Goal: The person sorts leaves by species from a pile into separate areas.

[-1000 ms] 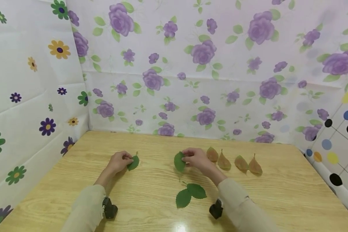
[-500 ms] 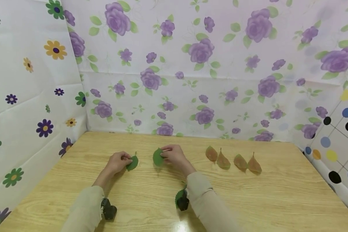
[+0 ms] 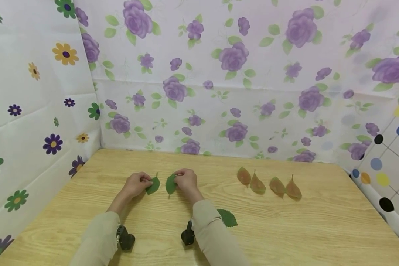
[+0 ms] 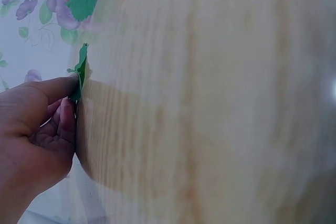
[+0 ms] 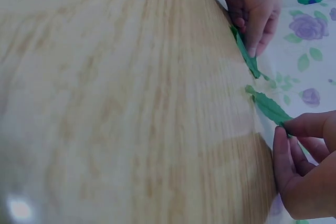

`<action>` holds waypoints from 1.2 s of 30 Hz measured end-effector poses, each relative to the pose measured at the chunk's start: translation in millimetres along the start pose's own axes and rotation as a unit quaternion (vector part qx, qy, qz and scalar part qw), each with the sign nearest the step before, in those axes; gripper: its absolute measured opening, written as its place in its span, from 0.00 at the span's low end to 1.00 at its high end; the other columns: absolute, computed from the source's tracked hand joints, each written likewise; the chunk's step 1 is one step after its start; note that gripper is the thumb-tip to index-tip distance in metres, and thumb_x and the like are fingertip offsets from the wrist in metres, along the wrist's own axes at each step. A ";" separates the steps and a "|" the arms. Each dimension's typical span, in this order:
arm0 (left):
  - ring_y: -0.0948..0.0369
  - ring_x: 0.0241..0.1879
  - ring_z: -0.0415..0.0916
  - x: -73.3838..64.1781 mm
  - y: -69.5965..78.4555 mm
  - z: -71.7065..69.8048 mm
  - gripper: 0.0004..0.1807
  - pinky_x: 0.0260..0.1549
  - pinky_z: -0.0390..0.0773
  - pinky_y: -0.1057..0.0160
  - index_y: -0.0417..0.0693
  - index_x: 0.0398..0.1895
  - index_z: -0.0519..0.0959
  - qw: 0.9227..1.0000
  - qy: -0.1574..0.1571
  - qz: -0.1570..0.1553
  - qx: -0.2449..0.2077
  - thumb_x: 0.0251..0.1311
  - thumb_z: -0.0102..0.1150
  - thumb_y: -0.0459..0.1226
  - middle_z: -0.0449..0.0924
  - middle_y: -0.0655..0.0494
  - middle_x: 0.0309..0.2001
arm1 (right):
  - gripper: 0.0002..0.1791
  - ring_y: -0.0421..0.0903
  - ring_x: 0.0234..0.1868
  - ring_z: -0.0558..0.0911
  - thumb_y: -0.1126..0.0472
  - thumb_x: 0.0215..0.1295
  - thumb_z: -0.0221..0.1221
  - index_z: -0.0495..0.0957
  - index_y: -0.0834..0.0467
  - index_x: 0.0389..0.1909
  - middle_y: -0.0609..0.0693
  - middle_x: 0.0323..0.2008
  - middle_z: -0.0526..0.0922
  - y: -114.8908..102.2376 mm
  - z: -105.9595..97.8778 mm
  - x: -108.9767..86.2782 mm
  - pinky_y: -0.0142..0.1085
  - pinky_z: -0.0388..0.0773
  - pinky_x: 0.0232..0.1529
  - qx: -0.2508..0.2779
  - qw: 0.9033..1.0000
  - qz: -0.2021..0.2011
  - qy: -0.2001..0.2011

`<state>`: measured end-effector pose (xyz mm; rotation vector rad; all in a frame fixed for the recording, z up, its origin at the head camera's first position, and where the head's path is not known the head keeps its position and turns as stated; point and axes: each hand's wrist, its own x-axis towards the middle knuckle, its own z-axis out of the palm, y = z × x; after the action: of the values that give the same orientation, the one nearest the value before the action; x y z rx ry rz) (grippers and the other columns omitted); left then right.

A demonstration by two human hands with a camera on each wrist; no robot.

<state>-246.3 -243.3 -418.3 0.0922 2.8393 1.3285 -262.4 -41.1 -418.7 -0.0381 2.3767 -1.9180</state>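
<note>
At the left of the table, my left hand holds a green leaf by its edge, thumb on it in the left wrist view. The leaf's stem points away from me. Just right of it, my right hand pinches a second green leaf, stem toward me. In the right wrist view, this leaf sits between thumb and fingers. A narrow gap separates the two leaves. Another green leaf lies by my right forearm, which hides the leaf beside it.
Two pairs of brownish leaves lie at the back right: one pair nearer the middle, the other farther right. The wooden table meets flowered cloth at the back and sides. A black wrist camera hangs under each forearm.
My right hand has carried its green leaf leftward from mid-table to beside the left hand's leaf. The right forearm now covers one of the two leaves in front. My left hand stays put.
</note>
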 end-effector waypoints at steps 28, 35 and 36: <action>0.54 0.36 0.73 -0.1 3.0 -2.0 0.11 0.34 0.75 0.62 0.28 0.43 0.76 1.000 -0.005 -0.013 -0.010 0.63 0.57 0.29 0.76 0.44 0.36 | 0.10 0.44 0.36 0.80 0.67 0.58 0.64 0.84 0.60 0.41 0.46 0.32 0.82 -1.7 12.9 -5.4 0.39 0.77 0.38 -0.207 0.976 -0.046 0.044; 0.53 0.37 0.73 0.1 3.4 -1.6 0.10 0.35 0.75 0.62 0.28 0.43 0.76 1.000 -0.003 -0.009 -0.002 0.63 0.58 0.30 0.76 0.44 0.35 | 0.09 0.45 0.36 0.81 0.67 0.58 0.64 0.84 0.60 0.40 0.47 0.32 0.83 -2.0 12.2 -5.7 0.40 0.77 0.38 -0.218 0.974 -0.049 0.039; 0.53 0.37 0.73 0.2 2.8 -1.4 0.10 0.34 0.75 0.63 0.28 0.42 0.76 1.000 -0.003 -0.009 -0.002 0.63 0.58 0.30 0.76 0.45 0.35 | 0.09 0.45 0.36 0.81 0.67 0.59 0.64 0.84 0.60 0.40 0.47 0.32 0.83 -1.8 12.3 -6.0 0.40 0.77 0.37 -0.219 0.974 -0.050 0.039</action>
<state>-246.4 -242.6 -415.3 0.0707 2.8261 1.3272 -255.5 -53.0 -419.1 -0.1138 2.8529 -1.4112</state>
